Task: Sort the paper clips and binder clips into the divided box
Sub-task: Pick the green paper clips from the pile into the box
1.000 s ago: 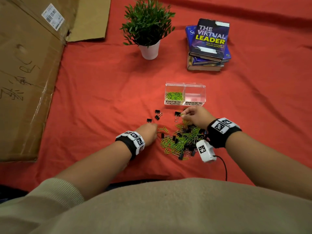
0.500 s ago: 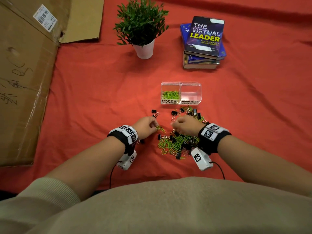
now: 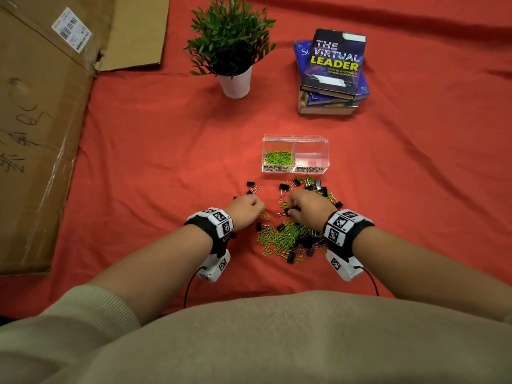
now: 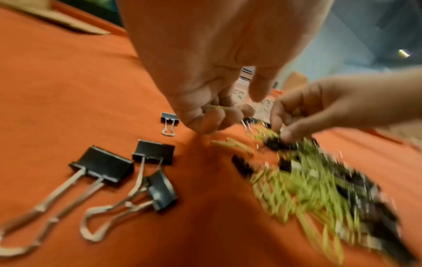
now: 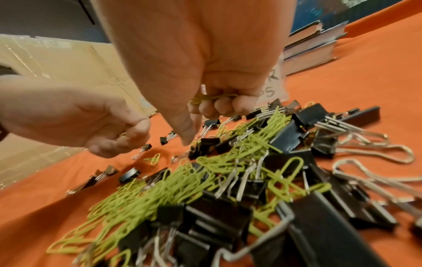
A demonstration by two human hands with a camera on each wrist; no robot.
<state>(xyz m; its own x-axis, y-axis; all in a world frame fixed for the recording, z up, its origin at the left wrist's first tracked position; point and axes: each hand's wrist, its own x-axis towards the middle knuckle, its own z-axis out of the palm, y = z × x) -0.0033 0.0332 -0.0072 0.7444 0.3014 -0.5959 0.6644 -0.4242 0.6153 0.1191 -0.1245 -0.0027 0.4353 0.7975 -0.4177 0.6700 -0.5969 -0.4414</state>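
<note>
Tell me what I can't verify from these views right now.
- How many paper clips the left hand holds: curled fingers hide them, left wrist view.
- Right hand grip contents: only green wire shows, right wrist view.
- Mixed pile: motion-blurred, left wrist view.
- Divided box binder side: glare, head view.

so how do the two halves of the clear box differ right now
The paper clips compartment holds a heap of green paper clips; the binder clips compartment looks empty. The first sits on the divided box's left, the second on its right. Their handwritten labels differ. Both are clear and open-topped.
</note>
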